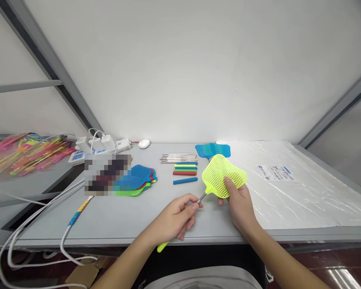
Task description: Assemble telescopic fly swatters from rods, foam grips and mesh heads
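Observation:
A yellow-green fly swatter (218, 172) is held slantwise between my two hands above the table's front part. My right hand (240, 202) grips its perforated head, thumb on top. My left hand (180, 216) is closed around the metal rod just below the head, and the yellow grip end sticks out under that wrist. Beyond lie several coloured handle grips (185, 173) in a column, with several metal rods (178, 158) behind them. Blue swatter heads (213, 150) rest at the back. To the left is a stack of blue, red and green swatter heads (141, 177), partly hidden by a blurred patch.
A white wrapped sheet or package with a label (276, 173) covers the table's right side. Power strips with chargers (100, 144) and a white round device (144, 143) stand back left. White cables (63, 241) hang over the left edge. Bagged colourful items (30, 152) lie far left.

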Tool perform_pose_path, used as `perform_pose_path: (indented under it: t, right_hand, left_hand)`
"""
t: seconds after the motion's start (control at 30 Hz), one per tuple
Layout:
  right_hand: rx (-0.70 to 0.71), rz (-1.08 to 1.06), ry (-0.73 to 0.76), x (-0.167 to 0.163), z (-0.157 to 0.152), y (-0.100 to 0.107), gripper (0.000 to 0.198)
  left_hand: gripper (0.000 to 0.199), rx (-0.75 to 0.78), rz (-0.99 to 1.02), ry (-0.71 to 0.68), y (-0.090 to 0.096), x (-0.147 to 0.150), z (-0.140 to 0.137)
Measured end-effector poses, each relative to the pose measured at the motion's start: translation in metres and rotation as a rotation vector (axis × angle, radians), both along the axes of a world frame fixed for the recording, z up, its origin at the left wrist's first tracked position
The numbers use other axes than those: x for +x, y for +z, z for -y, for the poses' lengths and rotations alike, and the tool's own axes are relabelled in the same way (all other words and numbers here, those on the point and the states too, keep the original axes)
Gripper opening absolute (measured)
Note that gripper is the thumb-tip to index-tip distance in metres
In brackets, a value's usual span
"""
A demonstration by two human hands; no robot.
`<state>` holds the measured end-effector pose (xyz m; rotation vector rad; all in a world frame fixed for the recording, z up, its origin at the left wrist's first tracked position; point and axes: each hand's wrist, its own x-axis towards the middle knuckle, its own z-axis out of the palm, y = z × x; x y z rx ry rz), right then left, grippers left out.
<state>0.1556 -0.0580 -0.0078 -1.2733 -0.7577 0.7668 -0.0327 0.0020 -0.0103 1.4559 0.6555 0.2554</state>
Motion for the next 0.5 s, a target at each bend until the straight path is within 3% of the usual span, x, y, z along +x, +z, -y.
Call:
perform_pose_path:
  t: [0.27, 0.5]
  right_hand:
    - [-0.008, 0.018, 0.107, 0.005, -0.001, -0.007, 0.033]
    - [-0.045, -0.059, 0.064, 0.005, 0.002, -0.009, 0.030]
  left_hand:
    - [0.037, 0.004, 0.006, -0.023, 0.004, -0.001, 0.001]
    - [0.038, -0.043, -0.029, -0.028, 0.008, -0.002, 0.011]
